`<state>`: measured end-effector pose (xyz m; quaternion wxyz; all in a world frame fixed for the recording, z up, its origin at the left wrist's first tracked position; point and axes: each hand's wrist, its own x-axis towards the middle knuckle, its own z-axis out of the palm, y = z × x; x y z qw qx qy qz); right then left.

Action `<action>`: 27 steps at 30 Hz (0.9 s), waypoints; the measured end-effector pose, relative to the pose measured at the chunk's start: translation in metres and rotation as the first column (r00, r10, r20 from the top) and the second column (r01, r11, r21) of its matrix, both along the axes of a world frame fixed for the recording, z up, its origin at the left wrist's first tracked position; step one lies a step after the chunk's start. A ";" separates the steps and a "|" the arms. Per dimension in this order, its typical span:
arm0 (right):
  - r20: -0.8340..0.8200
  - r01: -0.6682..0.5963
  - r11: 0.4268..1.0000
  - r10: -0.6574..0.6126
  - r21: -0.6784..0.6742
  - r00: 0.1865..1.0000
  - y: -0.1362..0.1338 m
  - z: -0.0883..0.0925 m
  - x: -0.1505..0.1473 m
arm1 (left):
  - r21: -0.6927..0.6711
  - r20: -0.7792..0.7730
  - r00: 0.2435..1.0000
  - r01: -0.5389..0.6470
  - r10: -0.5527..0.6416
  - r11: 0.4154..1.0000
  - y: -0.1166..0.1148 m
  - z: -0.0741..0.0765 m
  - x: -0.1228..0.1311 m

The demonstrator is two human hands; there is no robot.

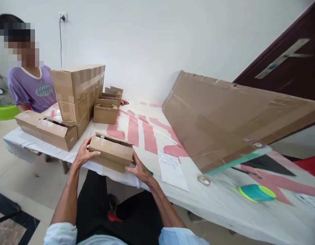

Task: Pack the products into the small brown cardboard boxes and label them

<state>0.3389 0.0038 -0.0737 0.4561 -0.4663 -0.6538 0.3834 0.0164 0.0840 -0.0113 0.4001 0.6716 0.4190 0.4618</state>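
Note:
A small brown cardboard box (111, 153) with an open top rests at the near edge of the table (152, 183). My left hand (84, 153) grips its left end, thumb on the front face and fingers curled over the back. My right hand (139, 169) holds the right end with fingers pressed against the side. Both hands are closed on the box.
A stack of taped cartons (78, 92) and a long flat carton (45, 128) lie at the left. Several small open boxes (107, 109) sit behind. A large cardboard sheet (223, 119) leans at the right. A teal-green dish (257, 192), a paper note (171, 166). A person in purple (32, 86) sits opposite.

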 end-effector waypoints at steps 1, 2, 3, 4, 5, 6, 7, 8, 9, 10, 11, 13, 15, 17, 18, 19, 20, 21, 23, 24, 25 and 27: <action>-0.013 0.000 1.000 -0.001 -0.030 1.000 -0.001 0.004 0.003 | 0.008 -0.022 1.000 -0.003 0.003 1.000 -0.006 -0.002 -0.003; -0.024 0.007 0.998 -0.009 -0.064 1.000 -0.002 0.007 0.006 | 0.013 -0.043 0.999 0.002 -0.001 1.000 -0.012 -0.005 -0.006; -0.034 0.016 0.995 -0.019 -0.096 0.999 -0.004 0.010 0.009 | 0.014 -0.056 0.998 0.012 -0.011 1.000 -0.017 -0.006 -0.008; -0.037 0.021 0.993 -0.025 -0.120 0.999 -0.005 0.014 0.013 | 0.015 -0.060 0.998 0.025 -0.024 1.000 -0.022 -0.008 -0.011; -0.038 0.020 0.991 -0.025 -0.136 0.999 -0.006 0.017 0.015 | 0.015 -0.053 0.998 0.044 -0.043 0.999 -0.024 -0.009 -0.013; -0.038 0.013 0.990 -0.018 -0.144 0.999 -0.007 0.020 0.018 | 0.015 -0.038 0.997 0.069 -0.068 0.998 -0.025 -0.008 -0.014; -0.039 0.002 0.990 -0.008 -0.142 0.999 -0.008 0.023 0.019 | 0.015 -0.019 0.995 0.099 -0.099 0.995 -0.025 -0.008 -0.014; -0.041 -0.009 0.991 0.004 -0.131 0.999 -0.008 0.027 0.021 | 0.018 -0.001 0.991 0.131 -0.131 0.991 -0.023 -0.006 -0.013; -0.042 -0.010 0.994 0.005 -0.108 0.999 -0.008 0.030 0.021 | 0.023 0.011 0.987 0.160 -0.161 0.987 -0.020 -0.004 -0.011; -0.035 0.013 0.997 -0.015 -0.072 0.999 -0.008 0.035 0.021 | 0.031 0.015 0.983 0.182 -0.183 0.983 -0.017 -0.002 -0.009; -0.016 0.064 0.998 -0.064 -0.018 0.998 -0.008 0.040 0.020 | 0.040 0.013 0.980 0.196 -0.196 0.980 -0.014 0.000 -0.006; 0.072 0.198 0.969 -0.210 0.145 0.975 -0.006 0.053 0.016 | 0.061 -0.003 0.979 0.204 -0.204 0.977 -0.009 0.003 -0.002; 0.203 0.275 0.898 -0.357 0.343 0.912 -0.002 0.069 0.010 | 0.079 -0.010 0.978 0.207 -0.207 0.975 -0.008 0.004 -0.001; 0.346 0.252 0.833 -0.453 0.493 0.822 0.002 0.086 0.001 | 0.090 -0.006 0.978 0.208 -0.208 0.974 -0.010 0.003 -0.002; 0.414 0.229 0.813 -0.489 0.536 0.767 0.004 0.095 -0.005 | 0.091 -0.005 0.979 0.204 -0.204 0.975 -0.012 0.002 -0.004; 0.476 0.211 0.799 -0.522 0.562 0.708 0.005 0.102 -0.010 | 0.089 -0.006 0.980 0.198 -0.198 0.976 -0.014 0.002 -0.006; 0.529 0.201 0.792 -0.549 0.576 0.647 0.006 0.108 -0.016 | 0.085 -0.011 0.982 0.191 -0.191 0.978 -0.015 0.001 -0.008; 0.568 0.199 0.788 -0.570 0.583 0.593 0.007 0.113 -0.023 | 0.082 -0.016 0.983 0.185 -0.185 0.979 -0.016 0.001 -0.010; 0.596 0.226 0.776 -0.607 0.589 0.526 0.005 0.120 -0.035 | 0.080 -0.028 0.984 0.175 -0.174 0.981 -0.019 0.001 -0.011; 0.587 0.249 0.768 -0.620 0.590 0.520 0.004 0.121 -0.041 | 0.082 -0.035 0.985 0.173 -0.170 0.982 -0.019 0.002 -0.011; 0.571 0.265 0.767 -0.621 0.584 0.537 0.003 0.122 -0.046 | 0.083 -0.041 0.985 0.173 -0.170 0.981 -0.020 0.003 -0.010; 0.540 0.253 0.805 -0.559 0.537 0.630 0.003 0.123 -0.054 | 0.082 -0.055 0.982 0.182 -0.178 0.980 -0.021 0.005 -0.007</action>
